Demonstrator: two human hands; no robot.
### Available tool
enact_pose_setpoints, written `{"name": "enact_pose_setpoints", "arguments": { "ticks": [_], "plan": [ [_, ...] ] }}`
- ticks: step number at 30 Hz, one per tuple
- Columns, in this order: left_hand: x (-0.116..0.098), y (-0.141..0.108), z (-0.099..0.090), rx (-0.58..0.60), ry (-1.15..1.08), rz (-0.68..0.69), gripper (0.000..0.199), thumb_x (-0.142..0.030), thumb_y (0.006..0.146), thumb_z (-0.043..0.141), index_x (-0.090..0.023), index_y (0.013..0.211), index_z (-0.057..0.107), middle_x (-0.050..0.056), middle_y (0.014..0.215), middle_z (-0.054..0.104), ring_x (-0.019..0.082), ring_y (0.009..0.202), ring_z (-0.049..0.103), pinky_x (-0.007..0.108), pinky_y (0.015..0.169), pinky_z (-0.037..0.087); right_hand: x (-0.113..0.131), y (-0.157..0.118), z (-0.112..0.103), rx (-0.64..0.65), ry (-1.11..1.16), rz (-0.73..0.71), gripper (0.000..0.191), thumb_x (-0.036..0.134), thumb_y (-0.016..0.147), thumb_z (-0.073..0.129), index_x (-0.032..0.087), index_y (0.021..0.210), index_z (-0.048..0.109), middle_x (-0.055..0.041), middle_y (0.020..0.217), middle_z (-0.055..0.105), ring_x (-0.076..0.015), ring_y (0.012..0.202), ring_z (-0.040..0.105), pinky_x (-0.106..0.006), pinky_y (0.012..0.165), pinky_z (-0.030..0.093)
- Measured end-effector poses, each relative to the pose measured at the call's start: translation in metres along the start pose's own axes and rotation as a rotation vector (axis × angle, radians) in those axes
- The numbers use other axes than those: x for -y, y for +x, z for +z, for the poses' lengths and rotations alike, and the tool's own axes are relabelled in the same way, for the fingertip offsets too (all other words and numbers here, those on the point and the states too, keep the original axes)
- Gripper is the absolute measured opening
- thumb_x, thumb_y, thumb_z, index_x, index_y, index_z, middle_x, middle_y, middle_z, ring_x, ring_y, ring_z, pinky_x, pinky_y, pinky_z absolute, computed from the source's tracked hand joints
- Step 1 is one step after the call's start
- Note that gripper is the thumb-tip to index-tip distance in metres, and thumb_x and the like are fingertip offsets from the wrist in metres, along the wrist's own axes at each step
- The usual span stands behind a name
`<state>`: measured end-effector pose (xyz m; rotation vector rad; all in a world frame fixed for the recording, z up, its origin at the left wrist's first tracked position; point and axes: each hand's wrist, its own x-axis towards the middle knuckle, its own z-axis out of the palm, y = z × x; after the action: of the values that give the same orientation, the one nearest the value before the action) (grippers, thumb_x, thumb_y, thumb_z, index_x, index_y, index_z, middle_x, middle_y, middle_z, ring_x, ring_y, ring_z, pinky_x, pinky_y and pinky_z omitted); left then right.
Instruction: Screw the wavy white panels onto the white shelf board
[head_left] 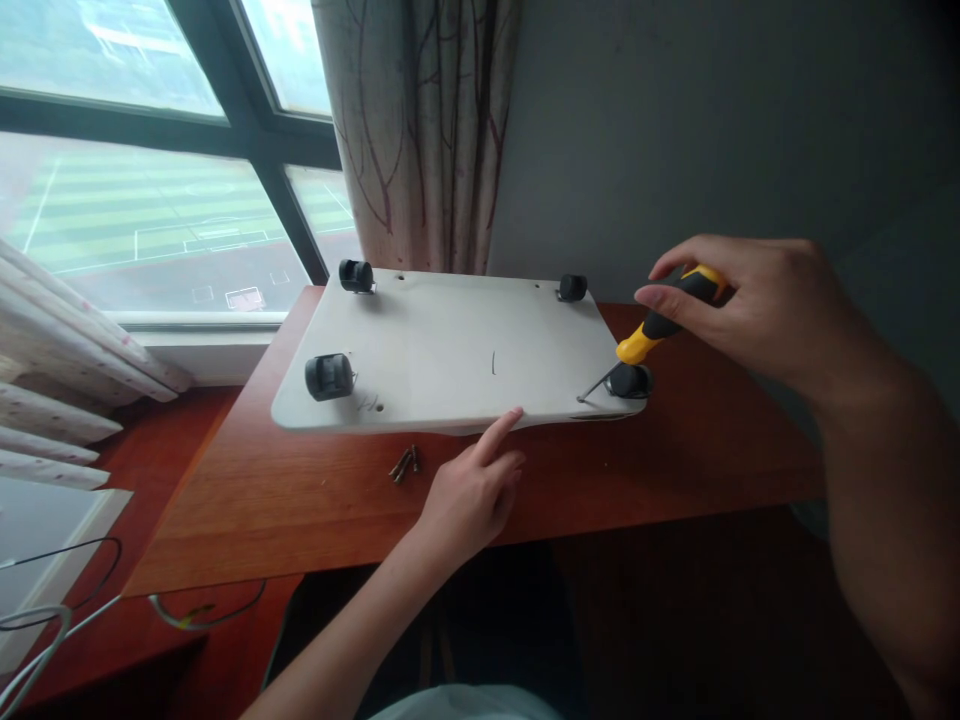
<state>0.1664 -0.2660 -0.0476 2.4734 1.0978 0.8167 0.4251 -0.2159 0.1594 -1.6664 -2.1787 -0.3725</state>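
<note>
A white board (442, 345) with rounded corners lies on the wooden table, with black casters at its corners, one of them (328, 376) at the near left. My right hand (712, 290) holds a yellow and black screwdriver (660, 322) at a slant. Its tip meets the board at a screw or hole (580, 399) beside the near right caster (628, 381). My left hand (480, 480) touches the board's near edge with the index finger stretched out; its other fingers are curled, and nothing shows in them. Several screws (403, 465) lie on the table left of it.
The wooden table (300, 510) stretches around the board, its front edge close to my body. Behind are a curtain (420, 130), a grey wall (675, 130) and a window at the left. Cables (60, 620) hang at the lower left.
</note>
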Motion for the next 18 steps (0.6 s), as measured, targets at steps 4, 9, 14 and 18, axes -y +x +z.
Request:
{"name": "enact_pose_setpoints", "arguments": {
  "ticks": [4,9,14,18],
  "plan": [
    [0.000,0.000,0.001,0.005,-0.009,-0.004,0.022,-0.016,0.093,0.047,-0.020,0.102,0.066,0.009,0.157,0.037,0.022,0.103,0.067,0.032,0.077,0.058,0.002,-0.002,-0.005,0.099,0.160,-0.075,0.028,0.028,0.085,0.059,0.022,0.111,0.067,-0.0061,0.109,0.070,-0.0210,0.088,0.064,-0.031,0.074,0.045],
    [0.000,-0.002,0.002,-0.008,-0.015,-0.001,0.022,-0.016,0.094,0.047,-0.020,0.102,0.066,0.009,0.157,0.037,0.023,0.104,0.067,0.031,0.076,0.057,0.003,0.000,-0.005,0.048,0.056,-0.055,0.028,0.031,0.085,0.062,0.023,0.111,0.069,-0.0051,0.096,0.073,-0.0197,0.077,0.064,-0.031,0.070,0.043],
    [-0.002,0.001,0.004,0.018,0.022,0.007,0.021,-0.017,0.094,0.046,-0.019,0.101,0.066,0.009,0.158,0.037,0.022,0.099,0.068,0.033,0.075,0.058,0.004,0.003,0.010,-0.019,-0.145,-0.033,0.030,0.055,0.085,0.063,0.028,0.097,0.071,-0.0042,0.079,0.071,-0.0231,0.070,0.061,-0.031,0.060,0.034],
    [-0.005,0.008,0.005,0.005,0.062,0.007,0.024,-0.017,0.095,0.045,-0.020,0.111,0.064,0.008,0.156,0.040,0.023,0.104,0.067,0.034,0.081,0.059,0.006,0.002,0.019,-0.032,-0.088,-0.107,0.031,0.058,0.089,0.056,0.030,0.088,0.069,-0.0035,0.072,0.068,-0.0229,0.066,0.059,-0.032,0.058,0.033]
  ]
}}
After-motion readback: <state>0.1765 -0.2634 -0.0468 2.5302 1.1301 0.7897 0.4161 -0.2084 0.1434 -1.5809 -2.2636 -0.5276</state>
